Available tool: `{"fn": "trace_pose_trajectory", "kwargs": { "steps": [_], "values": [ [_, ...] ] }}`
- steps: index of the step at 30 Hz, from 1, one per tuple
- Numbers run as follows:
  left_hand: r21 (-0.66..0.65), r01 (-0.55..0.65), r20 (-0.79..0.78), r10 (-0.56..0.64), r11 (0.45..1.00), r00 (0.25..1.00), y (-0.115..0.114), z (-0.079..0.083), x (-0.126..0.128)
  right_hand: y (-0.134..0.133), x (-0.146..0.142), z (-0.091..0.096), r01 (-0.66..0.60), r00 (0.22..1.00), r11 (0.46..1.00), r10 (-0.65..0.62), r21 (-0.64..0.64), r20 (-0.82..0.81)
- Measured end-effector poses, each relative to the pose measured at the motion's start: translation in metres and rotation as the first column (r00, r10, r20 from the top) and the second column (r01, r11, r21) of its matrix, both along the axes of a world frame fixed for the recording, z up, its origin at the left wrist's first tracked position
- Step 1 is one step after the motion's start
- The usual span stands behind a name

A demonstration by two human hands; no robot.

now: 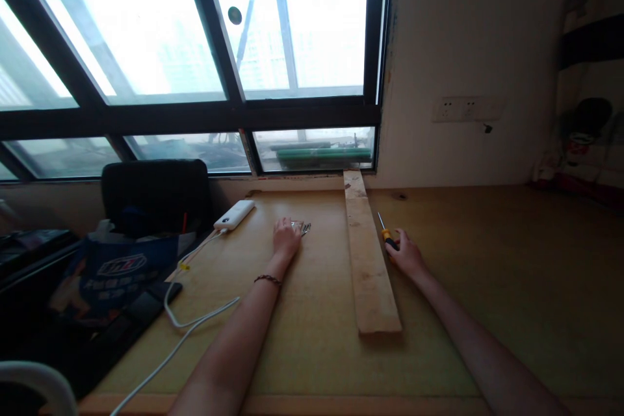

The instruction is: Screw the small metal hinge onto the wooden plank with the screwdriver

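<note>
My left hand (286, 236) rests on the table with its fingers curled down at a small heap of screws (306, 229). It covers part of the heap, and whatever sits under the fingertips is hidden. In my right hand (405, 253) is a screwdriver (387, 234) with a yellow and black handle, its thin metal shaft pointing away from me. A long, flat wooden board (369, 260) lies between my two hands, running from near me towards the window. The screwdriver is just to the right of the board.
A white power bank (234, 214) with a white cable (195, 324) lies at the table's left side. Beyond that edge stand a black chair (155, 192) and a blue bag (117, 273). The window (302, 136) and wall bound the table (312, 351) at the back.
</note>
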State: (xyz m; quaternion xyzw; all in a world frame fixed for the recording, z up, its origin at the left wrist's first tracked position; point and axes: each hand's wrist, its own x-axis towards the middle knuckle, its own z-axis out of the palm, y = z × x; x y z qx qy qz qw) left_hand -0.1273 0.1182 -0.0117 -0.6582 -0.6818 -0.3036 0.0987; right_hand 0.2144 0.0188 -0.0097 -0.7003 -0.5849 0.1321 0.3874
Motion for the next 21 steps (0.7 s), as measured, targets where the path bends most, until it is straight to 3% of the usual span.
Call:
{"fn": "trace_pose_trajectory", "kwargs": {
  "steps": [3,6,8,11,14,15,18,21],
  "values": [
    [0.161,0.080,0.041,-0.088,0.984,0.995,-0.013,0.013,0.006,0.004,0.002,0.000,0.052,0.938,0.999,-0.044,0.014,-0.343],
    [0.274,0.191,0.130,-0.233,0.943,0.964,-0.037,0.035,0.025,0.001,-0.002,0.009,0.032,0.704,0.998,0.017,0.056,-0.710],
    [0.266,0.257,0.244,-0.323,0.929,0.915,-0.058,0.050,0.048,-0.007,-0.011,0.020,-0.019,0.556,0.990,0.125,0.138,-0.822],
    [0.094,0.433,0.539,-0.412,0.896,0.735,-0.094,0.064,0.095,-0.027,-0.031,0.037,-0.161,0.413,0.951,0.308,0.265,-0.857],
    [0.011,0.631,0.759,-0.418,0.775,0.500,-0.127,0.069,0.141,-0.048,-0.052,0.043,-0.311,0.375,0.893,0.430,0.325,-0.821],
    [0.008,0.646,0.784,-0.406,0.763,0.469,-0.136,0.070,0.152,-0.054,-0.057,0.043,-0.353,0.370,0.875,0.457,0.332,-0.809],
    [-0.007,0.560,0.772,-0.351,0.829,0.529,-0.153,0.075,0.168,-0.063,-0.067,0.042,-0.453,0.326,0.826,0.505,0.337,-0.799],
    [-0.025,0.523,0.738,-0.337,0.852,0.585,-0.159,0.081,0.168,-0.067,-0.069,0.043,-0.504,0.217,0.785,0.519,0.361,-0.827]
  ]
}}
